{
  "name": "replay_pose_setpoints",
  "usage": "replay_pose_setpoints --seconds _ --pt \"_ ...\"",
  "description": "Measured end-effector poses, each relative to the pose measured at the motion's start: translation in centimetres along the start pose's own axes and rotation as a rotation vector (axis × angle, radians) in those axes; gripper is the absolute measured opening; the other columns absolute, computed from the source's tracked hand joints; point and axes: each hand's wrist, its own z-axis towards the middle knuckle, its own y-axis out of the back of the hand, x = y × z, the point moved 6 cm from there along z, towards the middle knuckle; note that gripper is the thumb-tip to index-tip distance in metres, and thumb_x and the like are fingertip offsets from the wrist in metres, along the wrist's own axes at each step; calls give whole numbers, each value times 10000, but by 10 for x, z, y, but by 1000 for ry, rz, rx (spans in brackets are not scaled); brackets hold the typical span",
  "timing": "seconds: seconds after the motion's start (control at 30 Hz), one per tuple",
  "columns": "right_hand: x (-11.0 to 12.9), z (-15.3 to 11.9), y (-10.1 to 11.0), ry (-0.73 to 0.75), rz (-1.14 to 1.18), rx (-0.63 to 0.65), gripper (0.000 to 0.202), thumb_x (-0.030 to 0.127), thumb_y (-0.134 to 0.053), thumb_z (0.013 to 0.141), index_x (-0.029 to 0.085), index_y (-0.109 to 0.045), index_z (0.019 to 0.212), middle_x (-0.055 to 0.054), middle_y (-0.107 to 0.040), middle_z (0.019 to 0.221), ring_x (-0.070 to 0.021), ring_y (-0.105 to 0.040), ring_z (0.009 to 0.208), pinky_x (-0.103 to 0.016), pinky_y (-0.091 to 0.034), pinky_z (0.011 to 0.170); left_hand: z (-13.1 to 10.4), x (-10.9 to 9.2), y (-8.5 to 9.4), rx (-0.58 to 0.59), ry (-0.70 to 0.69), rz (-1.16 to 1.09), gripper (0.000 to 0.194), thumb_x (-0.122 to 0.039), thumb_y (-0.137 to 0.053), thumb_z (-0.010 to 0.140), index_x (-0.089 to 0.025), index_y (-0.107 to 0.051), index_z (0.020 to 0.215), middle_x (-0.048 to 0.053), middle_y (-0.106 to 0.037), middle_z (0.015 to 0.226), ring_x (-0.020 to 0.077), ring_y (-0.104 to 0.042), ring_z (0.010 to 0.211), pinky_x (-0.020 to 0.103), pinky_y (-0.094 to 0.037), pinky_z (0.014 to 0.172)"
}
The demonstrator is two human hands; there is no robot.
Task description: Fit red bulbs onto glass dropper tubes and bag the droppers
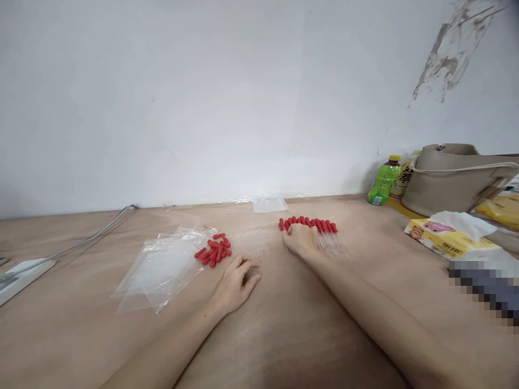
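Fingers of right hand curl downward at the left end of the row of red-capped droppers; tips mostly hidden by the hand, can't tell if they pinch one. Left hand sits palm down on the table, fingers half bent, thumb apart from index, visible gap between the two, nothing seen in it. Row of droppers lies flat, right of centre, side by side: red ends toward the wall, clear stems toward the person. Long axes run roughly wall-to-person; at the right end the stems slant, near ends out to the right. Loose clear tubes lie just beyond the left hand, side by side, axes also roughly far-to-near; too faint to tell which end is which. Red caps are heaped left of the tubes, elongated, axes pointing every way. Clear bags overlap in a fanned pile left of the caps, long side running near-left to far-right. White packet lies flat near the wall, long side along it. Far right: green bottle leaning, cap up; grey-beige bag; yellow tissue pack. Far left: grey cable running to a white power strip.
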Motion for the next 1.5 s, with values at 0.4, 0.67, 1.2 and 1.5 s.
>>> replay_pose_setpoints --seconds 0.4,0.67,1.2,1.5 --pt "-6 -1 -9 -3 -55 21 327 375 -416 774 140 -619 669 -104 -638 703 -225 -568 699 -390 -215 760 1 3 -2 29 -1 -4 121 -206 -484 810 -193 -577 886 33 -525 858 156 -520 779 282 -432 707" --pt "33 -13 -15 90 -34 68 289 380 -428 771 174 -630 749 -89 -649 760 -216 -569 776 -368 -210 789 0 3 -3 54 5 1 131 -211 -462 820 -193 -576 883 38 -534 849 163 -523 775 285 -428 704" --pt "54 -17 -13 101 -70 155 226 243 -437 764 113 -623 755 -156 -647 792 -246 -584 755 -370 -280 728 7 4 25 -115 -26 74 122 -244 -484 806 -192 -594 814 44 -569 840 175 -528 808 302 -415 746" --pt "13 -70 17 543 135 -107 175 177 -309 862 149 -475 817 -56 -607 737 -167 -523 652 -322 -283 710 69 78 85 138 11 384 218 -169 -392 785 -171 -581 893 75 -553 930 211 -498 903 322 -382 804"
